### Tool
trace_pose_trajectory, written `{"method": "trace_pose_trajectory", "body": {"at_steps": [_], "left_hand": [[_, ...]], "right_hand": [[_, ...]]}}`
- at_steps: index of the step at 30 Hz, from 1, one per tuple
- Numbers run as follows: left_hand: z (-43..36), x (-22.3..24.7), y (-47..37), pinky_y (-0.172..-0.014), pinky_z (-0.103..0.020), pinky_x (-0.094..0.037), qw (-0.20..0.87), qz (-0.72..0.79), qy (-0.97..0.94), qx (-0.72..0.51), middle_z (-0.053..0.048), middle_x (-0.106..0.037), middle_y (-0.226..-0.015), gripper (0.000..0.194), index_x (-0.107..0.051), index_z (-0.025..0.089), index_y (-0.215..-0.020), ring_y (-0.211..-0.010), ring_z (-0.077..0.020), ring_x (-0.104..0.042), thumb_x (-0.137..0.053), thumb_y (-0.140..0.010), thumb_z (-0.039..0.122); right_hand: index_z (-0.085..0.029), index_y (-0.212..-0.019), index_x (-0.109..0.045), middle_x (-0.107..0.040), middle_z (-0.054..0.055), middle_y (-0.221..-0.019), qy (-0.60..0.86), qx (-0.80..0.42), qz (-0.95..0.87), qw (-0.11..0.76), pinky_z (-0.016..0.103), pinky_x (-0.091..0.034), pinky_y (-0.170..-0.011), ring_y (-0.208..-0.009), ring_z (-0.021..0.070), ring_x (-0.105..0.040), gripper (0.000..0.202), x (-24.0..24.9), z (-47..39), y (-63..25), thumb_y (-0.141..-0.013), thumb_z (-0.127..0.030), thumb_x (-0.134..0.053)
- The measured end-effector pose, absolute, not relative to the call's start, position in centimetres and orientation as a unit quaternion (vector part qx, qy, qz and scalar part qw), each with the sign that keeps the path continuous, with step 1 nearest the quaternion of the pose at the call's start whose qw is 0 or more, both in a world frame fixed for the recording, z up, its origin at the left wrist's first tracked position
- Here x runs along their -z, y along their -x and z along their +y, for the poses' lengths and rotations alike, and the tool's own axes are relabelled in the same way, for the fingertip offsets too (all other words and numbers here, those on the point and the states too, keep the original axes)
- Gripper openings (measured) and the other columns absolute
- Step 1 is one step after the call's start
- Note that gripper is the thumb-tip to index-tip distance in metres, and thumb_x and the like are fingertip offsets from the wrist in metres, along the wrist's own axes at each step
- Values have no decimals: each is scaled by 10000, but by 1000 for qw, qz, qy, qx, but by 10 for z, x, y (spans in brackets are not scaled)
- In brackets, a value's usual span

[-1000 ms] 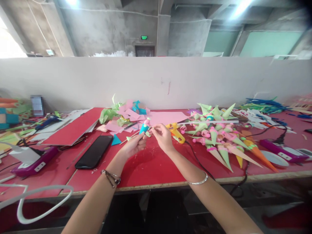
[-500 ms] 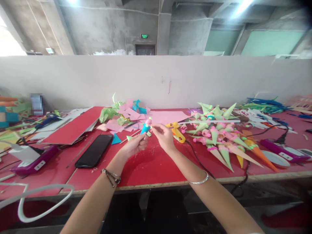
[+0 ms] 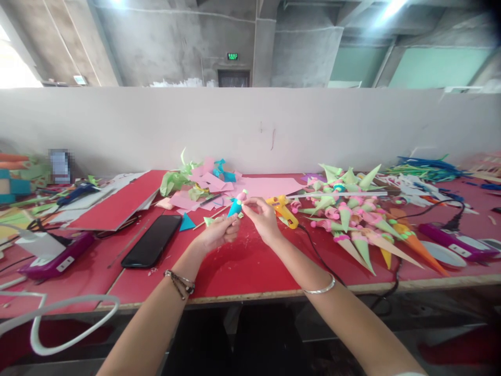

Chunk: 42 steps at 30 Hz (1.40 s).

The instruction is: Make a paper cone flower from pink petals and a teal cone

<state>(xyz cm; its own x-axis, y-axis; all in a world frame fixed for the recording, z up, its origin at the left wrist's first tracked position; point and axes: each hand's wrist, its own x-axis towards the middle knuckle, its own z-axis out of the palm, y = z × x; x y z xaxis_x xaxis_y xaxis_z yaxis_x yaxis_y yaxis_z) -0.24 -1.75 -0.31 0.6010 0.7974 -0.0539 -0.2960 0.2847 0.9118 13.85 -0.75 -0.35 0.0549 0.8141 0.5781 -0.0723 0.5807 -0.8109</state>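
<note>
Between thumb and fingers, my left hand (image 3: 219, 231) grips a small blue paper cone (image 3: 235, 208) topped by a pink ball (image 3: 242, 195), with a pale tip above. The cone tilts slightly right, its lower part hidden by the thumb. My right hand (image 3: 263, 218) is closed in a pinch, fingertips against the cone's upper right side; whatever they hold is too small to make out. A yellow glue gun (image 3: 285, 211) lies just beyond my right hand. On the left, a blue paper triangle (image 3: 187, 223) rests by a thin stick (image 3: 211, 217).
Many green, pink and orange paper cones (image 3: 352, 219) are heaped on the right. A black phone (image 3: 152, 243) lies left of my hands. Paper scraps (image 3: 207, 180) cover the back. Purple power strips (image 3: 456, 245) sit at both sides, with cables across the red table (image 3: 242, 277).
The cone and its pink ball have shifted slightly right, closer to my right fingertips. Both hands otherwise keep nearly the same place and grip.
</note>
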Motion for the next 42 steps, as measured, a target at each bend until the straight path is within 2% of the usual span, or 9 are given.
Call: {"method": "trace_pose_trajectory", "body": {"at_steps": [6, 11, 16, 21, 24, 28, 30, 35, 42], "left_hand": [[-16, 6, 2, -343, -150, -148, 754, 261, -487, -356, 108, -183, -419, 364, -367, 166, -566, -329, -20, -164, -566, -754, 406], [-14, 8, 3, -340, -153, -155, 753, 259, -496, -347, 106, -196, -418, 367, -376, 165, -566, -332, -21, -165, -570, -747, 418], [-14, 9, 3, -344, -151, -166, 744, 259, -503, -355, 107, -192, -421, 369, -377, 166, -561, -339, -21, -165, -580, -735, 421], [-16, 8, 3, -348, -158, -165, 731, 278, -516, -350, 106, -205, -418, 374, -415, 156, -546, -340, -19, -177, -600, -707, 438], [-16, 7, 1, -350, -160, -169, 709, 301, -524, -362, 98, -246, -416, 364, -461, 139, -550, -345, -18, -208, -623, -681, 438], [-14, 12, -2, -377, -161, -238, 656, 344, -535, -406, 37, -449, -487, 268, -538, 125, -612, -405, -38, -371, -678, -644, 352], [-12, 15, -2, -379, -168, -239, 634, 365, -536, -420, 26, -477, -487, 238, -552, 123, -611, -410, -47, -397, -692, -632, 314], [-11, 14, -2, -359, -183, -133, 614, 392, -512, -455, 85, -325, -402, 291, -520, 133, -591, -350, -21, -259, -697, -612, 363], [-14, 2, -4, -362, -170, -103, 617, 377, -468, -508, 124, -183, -417, 409, -522, 129, -653, -355, -8, -168, -662, -590, 508]], "right_hand": [[-201, -769, -529, -588, 14, -826, 305, -396, -579, 644, 270, -487, -700, -776, 139, -576, 170, 3, -9, -137, -702, -347, -585], [-241, -915, -447, -591, -4, -899, 304, -482, -518, 638, 278, -508, -690, -799, 130, -592, 351, 1, -11, -134, -653, -388, -627], [-222, -937, -521, -625, 4, -832, 276, -567, -526, 571, 298, -507, -700, -751, 147, -610, 360, 0, -12, -134, -670, -450, -599], [-211, -878, -559, -633, -3, -806, 257, -579, -514, 578, 282, -509, -666, -719, 145, -604, 347, -3, -13, -134, -628, -433, -650], [-208, -886, -556, -631, -2, -808, 265, -565, -528, 576, 257, -504, -594, -708, 144, -597, 347, -4, -15, -134, -636, -432, -643], [-214, -930, -536, -615, -13, -779, 267, -538, -568, 562, 213, -450, -452, -590, 115, -562, 349, -1, -15, -133, -658, -412, -628], [-225, -955, -517, -604, -21, -786, 260, -519, -593, 559, 202, -442, -458, -587, 105, -554, 335, 3, -14, -131, -675, -374, -624], [-230, -1014, -489, -590, 1, -913, 259, -453, -633, 571, 239, -460, -739, -878, 135, -559, 340, 9, -11, -129, -704, -306, -608], [-201, -918, -573, -581, 37, -917, 298, -298, -726, 542, 267, -464, -721, -827, 144, -551, 164, 10, -11, -133, -770, -250, -522]]}}
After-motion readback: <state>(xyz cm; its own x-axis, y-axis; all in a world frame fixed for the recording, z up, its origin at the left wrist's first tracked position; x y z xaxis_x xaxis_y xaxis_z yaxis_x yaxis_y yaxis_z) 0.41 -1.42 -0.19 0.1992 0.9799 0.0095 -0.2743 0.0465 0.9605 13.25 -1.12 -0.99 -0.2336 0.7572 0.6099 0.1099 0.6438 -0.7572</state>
